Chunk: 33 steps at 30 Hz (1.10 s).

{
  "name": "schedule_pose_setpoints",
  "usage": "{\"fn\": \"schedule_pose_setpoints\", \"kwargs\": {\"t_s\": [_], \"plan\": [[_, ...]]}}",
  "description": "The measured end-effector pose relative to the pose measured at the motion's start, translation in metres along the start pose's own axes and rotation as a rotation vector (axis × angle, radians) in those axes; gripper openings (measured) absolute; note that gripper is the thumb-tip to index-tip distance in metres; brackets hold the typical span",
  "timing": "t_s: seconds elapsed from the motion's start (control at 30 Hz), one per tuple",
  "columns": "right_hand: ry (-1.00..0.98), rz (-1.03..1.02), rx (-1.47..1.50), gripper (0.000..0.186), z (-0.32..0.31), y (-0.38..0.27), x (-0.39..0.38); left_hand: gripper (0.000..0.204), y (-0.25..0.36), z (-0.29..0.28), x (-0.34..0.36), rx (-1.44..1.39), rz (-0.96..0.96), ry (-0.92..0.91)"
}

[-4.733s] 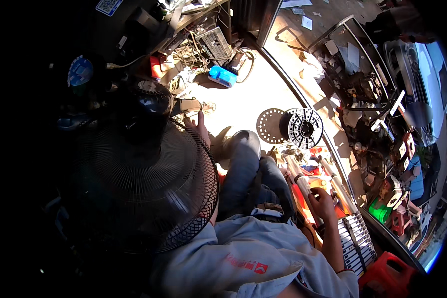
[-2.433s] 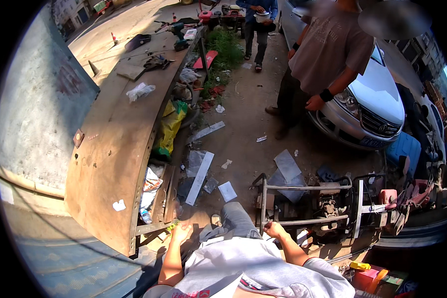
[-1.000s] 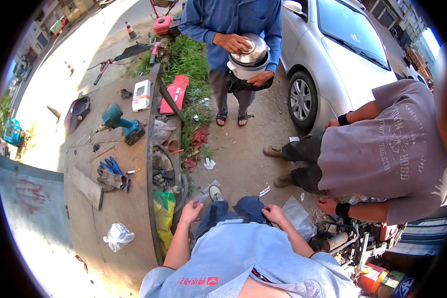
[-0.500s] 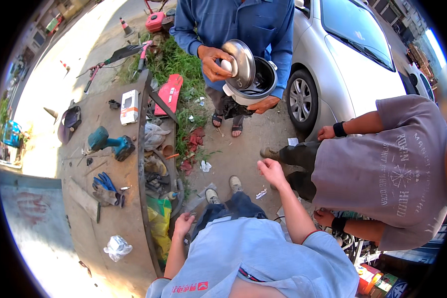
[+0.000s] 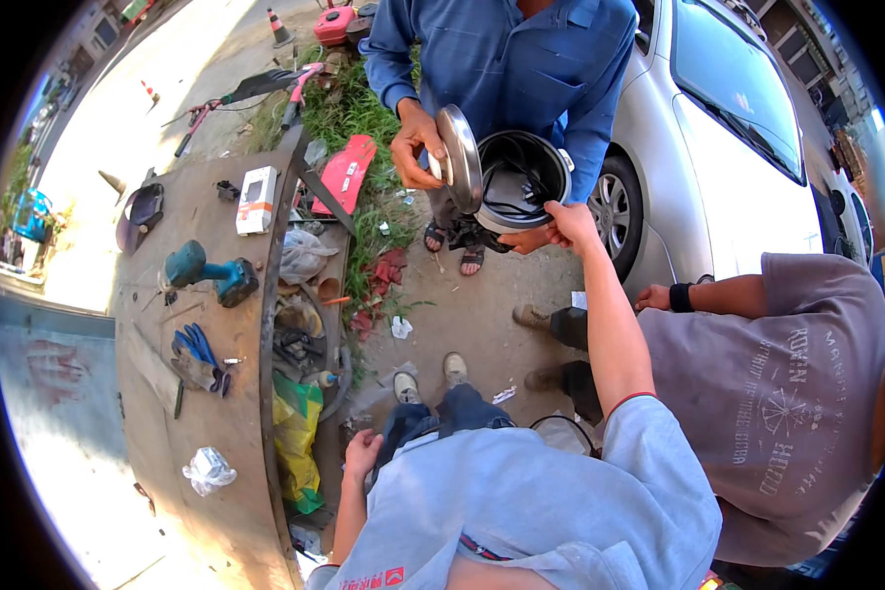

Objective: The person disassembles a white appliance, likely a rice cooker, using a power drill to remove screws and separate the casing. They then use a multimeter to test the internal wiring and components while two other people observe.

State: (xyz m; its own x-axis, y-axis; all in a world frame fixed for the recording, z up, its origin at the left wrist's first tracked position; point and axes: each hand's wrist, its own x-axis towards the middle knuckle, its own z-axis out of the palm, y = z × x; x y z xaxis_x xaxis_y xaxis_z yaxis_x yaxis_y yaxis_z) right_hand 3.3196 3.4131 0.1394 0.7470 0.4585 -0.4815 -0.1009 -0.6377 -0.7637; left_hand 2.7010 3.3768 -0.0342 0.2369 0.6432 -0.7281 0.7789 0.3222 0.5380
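A person in a blue shirt holds a rice cooker (image 5: pixel 558 167) with a white body and dark rim, tilted toward me. A black power cord (image 5: pixel 534 189) lies coiled inside it. In that person's other hand is the metal lid (image 5: pixel 459 157) with its white knob, held beside the cooker. My right hand (image 5: pixel 572 226) reaches out at full arm's length, its fingers closed at the cooker's near right rim, close to the person's supporting hand (image 5: pixel 526 239). My left hand (image 5: pixel 363 452) hangs by my hip, loosely open and holding nothing.
At left stands a worn table (image 5: pixel 206 433) bearing a teal cordless drill (image 5: pixel 209 272), gloves (image 5: pixel 201 360), a small box (image 5: pixel 257 201) and a plastic-wrapped item (image 5: pixel 209 471). A silver car (image 5: pixel 693 187) is parked at right. Nearer me, another person in a grey-brown shirt (image 5: pixel 777 393) bends over.
My right hand has moved forward from in front of my body to the cooker's rim. The lid has swung more edge-on, and the cooker tips toward me, showing the cord inside.
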Motion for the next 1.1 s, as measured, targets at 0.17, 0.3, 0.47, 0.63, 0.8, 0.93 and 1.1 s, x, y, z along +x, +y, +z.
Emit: {"fn": "schedule_pose_setpoints", "kwargs": {"t_s": [0.17, 0.3, 0.47, 0.63, 0.8, 0.93, 1.1], "plan": [[0.043, -0.147, 0.415, 0.025, -0.002, -0.021, -0.028, 0.051, 0.007, 0.014, 0.015, 0.062, 0.079, 0.0], [0.075, -0.274, 0.643, 0.02, -0.024, -0.018, -0.051, 0.049, 0.097, 0.013, 0.019, 0.166, 0.212, -0.039], [0.19, -0.375, 0.873, 0.02, -0.067, 0.001, -0.124, 0.034, 0.275, 0.029, -0.006, 0.247, 0.839, -0.084], [0.346, -0.329, 0.97, 0.018, -0.079, 0.045, -0.175, 0.032, 0.439, 0.075, -0.01, 0.326, 1.479, 0.297], [0.409, -0.259, 0.912, 0.017, -0.078, 0.098, -0.212, 0.006, 0.463, 0.121, 0.064, 0.8, 1.462, 0.412], [0.437, -0.211, 0.929, 0.016, -0.079, 0.121, -0.231, 0.005, 0.463, 0.12, 0.071, 0.788, 1.556, 0.334], [0.383, -0.231, 0.905, 0.015, -0.087, 0.126, -0.241, 0.007, 0.461, 0.079, 0.03, 0.622, 1.593, 0.377]]}}
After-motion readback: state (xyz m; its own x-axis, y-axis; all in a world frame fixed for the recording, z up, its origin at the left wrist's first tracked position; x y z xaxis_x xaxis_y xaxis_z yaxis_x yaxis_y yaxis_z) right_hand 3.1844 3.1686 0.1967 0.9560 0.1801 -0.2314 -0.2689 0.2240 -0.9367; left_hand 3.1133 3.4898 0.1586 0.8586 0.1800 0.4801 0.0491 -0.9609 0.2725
